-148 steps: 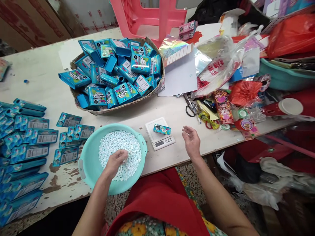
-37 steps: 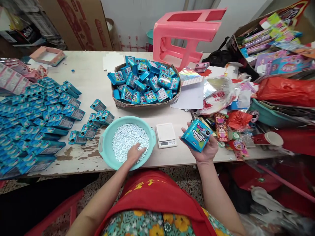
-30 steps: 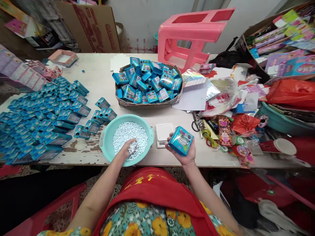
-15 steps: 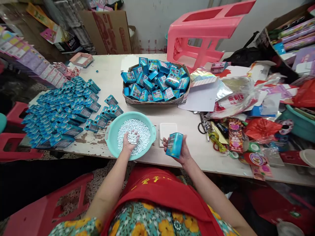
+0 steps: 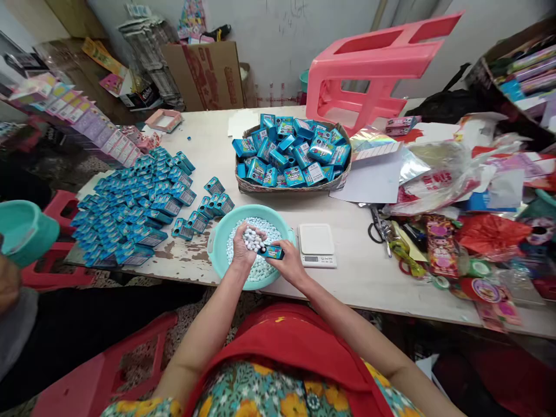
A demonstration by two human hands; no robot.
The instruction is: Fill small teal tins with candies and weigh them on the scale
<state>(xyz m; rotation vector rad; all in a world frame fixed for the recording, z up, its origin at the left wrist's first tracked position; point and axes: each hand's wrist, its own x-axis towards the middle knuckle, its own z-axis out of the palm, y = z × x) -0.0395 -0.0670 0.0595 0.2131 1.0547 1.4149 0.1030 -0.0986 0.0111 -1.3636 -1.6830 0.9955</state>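
My left hand (image 5: 244, 248) is cupped above a turquoise basin (image 5: 212, 255) and holds a heap of small white candies (image 5: 252, 238). Many more loose candies (image 5: 259, 267) lie inside the basin. In my right hand (image 5: 289, 260) is a small blue box (image 5: 273, 252), tilted sideways with its dark opening turned to the candies in my left palm. Box and left hand meet over the basin. Just right of the basin stands a white digital scale (image 5: 317, 240) with nothing on its plate.
A carton (image 5: 295, 188) full of blue boxes stands behind the basin. Many more blue boxes (image 5: 134, 202) stand at the left. Scissors (image 5: 380, 229), bags and wrappers crowd the right. A pink stool (image 5: 369, 69) rests at the back. At far left, a person sits near another turquoise basin (image 5: 30, 231).
My left hand has risen from the candies with a handful. My right hand has carried the blue box left from the scale to the left palm and tipped it. The view has shifted.
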